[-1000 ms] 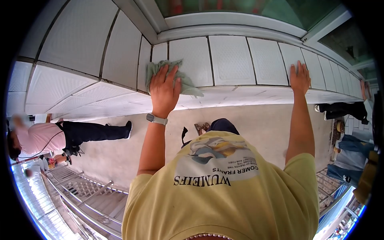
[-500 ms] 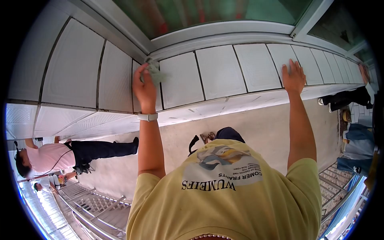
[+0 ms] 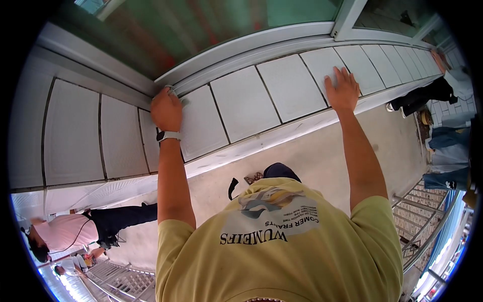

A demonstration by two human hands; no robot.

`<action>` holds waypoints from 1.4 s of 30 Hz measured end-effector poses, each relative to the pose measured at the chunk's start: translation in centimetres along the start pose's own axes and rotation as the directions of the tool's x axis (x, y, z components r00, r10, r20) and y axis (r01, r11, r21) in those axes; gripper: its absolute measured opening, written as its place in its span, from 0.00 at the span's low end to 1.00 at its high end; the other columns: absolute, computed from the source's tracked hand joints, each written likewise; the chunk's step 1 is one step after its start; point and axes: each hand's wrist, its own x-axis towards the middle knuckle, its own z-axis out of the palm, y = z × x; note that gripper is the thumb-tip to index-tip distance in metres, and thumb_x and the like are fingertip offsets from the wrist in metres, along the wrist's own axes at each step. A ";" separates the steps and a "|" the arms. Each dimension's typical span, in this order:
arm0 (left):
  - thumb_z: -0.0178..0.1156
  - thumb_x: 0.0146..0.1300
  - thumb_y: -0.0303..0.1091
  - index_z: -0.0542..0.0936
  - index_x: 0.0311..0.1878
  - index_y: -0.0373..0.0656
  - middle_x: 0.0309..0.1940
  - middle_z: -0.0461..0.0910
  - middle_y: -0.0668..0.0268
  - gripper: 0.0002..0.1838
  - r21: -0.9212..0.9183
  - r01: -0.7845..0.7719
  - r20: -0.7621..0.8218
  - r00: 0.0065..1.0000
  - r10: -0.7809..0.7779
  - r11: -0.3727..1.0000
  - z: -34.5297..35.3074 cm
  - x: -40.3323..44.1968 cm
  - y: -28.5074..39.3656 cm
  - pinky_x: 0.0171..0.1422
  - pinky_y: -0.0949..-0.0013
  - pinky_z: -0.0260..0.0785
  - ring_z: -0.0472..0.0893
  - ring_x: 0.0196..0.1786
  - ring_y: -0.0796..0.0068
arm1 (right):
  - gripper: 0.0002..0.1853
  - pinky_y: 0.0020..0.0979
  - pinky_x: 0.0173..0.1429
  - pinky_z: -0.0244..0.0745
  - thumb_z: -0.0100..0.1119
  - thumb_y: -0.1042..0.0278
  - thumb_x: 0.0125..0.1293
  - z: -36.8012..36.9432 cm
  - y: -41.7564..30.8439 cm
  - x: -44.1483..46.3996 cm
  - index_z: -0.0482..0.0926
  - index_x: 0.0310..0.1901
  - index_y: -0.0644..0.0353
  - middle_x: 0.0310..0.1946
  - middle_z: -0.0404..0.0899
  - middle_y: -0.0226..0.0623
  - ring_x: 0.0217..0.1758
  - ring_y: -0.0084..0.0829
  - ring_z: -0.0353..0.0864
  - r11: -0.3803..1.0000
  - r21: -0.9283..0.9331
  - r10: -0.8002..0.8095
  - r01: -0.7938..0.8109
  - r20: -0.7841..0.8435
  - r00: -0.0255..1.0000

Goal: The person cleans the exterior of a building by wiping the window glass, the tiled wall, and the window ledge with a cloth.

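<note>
At the corner where the tiled ledge (image 3: 241, 95) meets the window frame (image 3: 246, 58), my left hand (image 3: 167, 109) is closed. A pale grey-green cloth (image 3: 184, 101) is bunched in it, mostly hidden by the fingers, with only small bits showing beside the knuckles. A watch with a light band sits on that wrist. Farther right, my right hand (image 3: 343, 90) lies on the white tiles with its fingers spread, holding nothing.
Green-tinted window glass (image 3: 216, 25) rises behind the ledge. A person in a pink top (image 3: 73, 231) stands at the left, near a metal railing (image 3: 123, 282). Another person in dark trousers (image 3: 427, 95) is at the far right, with hanging clothes (image 3: 448, 151) nearby.
My left hand has turned and closed further over the cloth, pressing it into the corner by the frame. The whole view has swung, and my right hand still rests on the ledge.
</note>
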 end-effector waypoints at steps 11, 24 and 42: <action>0.58 0.60 0.36 0.81 0.49 0.48 0.46 0.83 0.58 0.14 -0.221 0.060 0.269 0.963 0.002 0.973 -0.2 0.4 4.6 0.54 0.58 0.72 0.80 0.51 0.52 | 0.29 0.47 0.76 0.42 0.46 0.42 0.65 -0.4 -0.3 0.0 0.70 0.65 0.44 0.70 0.61 0.35 0.75 0.43 0.53 0.998 0.049 0.029 -0.031 0.032 0.999; 0.54 0.65 0.35 0.73 0.58 0.38 0.60 0.73 0.51 0.20 -0.499 -0.326 0.252 0.831 0.495 0.803 -6.6 -9.3 10.2 0.67 0.50 0.61 0.69 0.64 0.45 | 0.29 0.48 0.75 0.46 0.45 0.42 0.65 -0.1 -0.2 0.1 0.70 0.65 0.44 0.70 0.62 0.34 0.74 0.43 0.56 1.000 -0.020 0.006 -0.006 0.012 1.000; 0.54 0.66 0.33 0.68 0.62 0.37 0.61 0.71 0.50 0.22 -0.203 -0.147 0.099 0.981 0.170 0.968 -8.4 -14.6 1.4 0.68 0.48 0.57 0.67 0.66 0.44 | 0.30 0.47 0.76 0.45 0.43 0.40 0.66 1.0 0.4 0.6 0.67 0.67 0.40 0.71 0.60 0.31 0.75 0.41 0.55 0.999 -0.036 0.008 -0.007 0.037 0.999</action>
